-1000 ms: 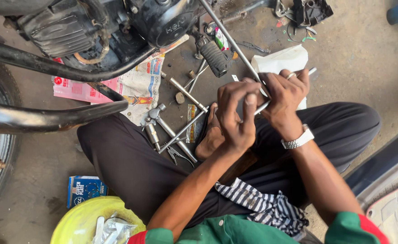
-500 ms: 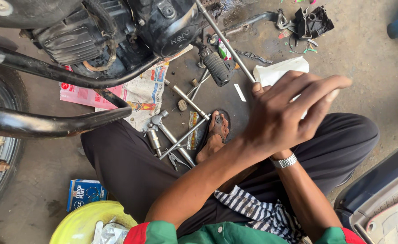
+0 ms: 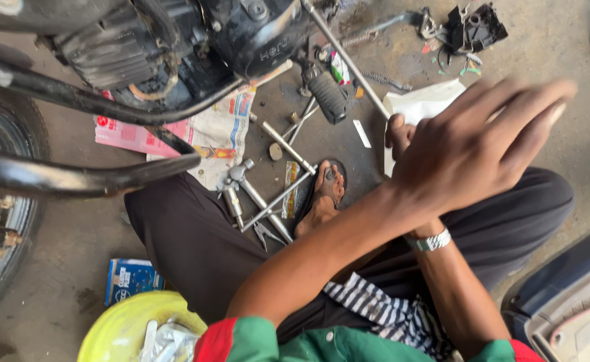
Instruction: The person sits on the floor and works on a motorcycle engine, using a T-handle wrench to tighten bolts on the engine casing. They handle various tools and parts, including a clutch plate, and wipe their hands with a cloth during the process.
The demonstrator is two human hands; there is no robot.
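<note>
Left hand [image 3: 472, 151] spreads open over the mostly hidden right hand [image 3: 399, 134]; yellow bowl [image 3: 117, 328] holds clear plastic wrappers [image 3: 164, 342].

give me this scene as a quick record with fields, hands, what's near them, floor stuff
setting: person sits on a concrete floor beside a motorcycle engine
left hand: left hand raised, fingers spread, blurred, nothing seen in it
right hand: right hand mostly hidden behind the left; wristwatch on that wrist
near hands: white paper, long metal rod
floor items: hammer, pliers, newspaper
bottom left: yellow bowl, blue box
</note>
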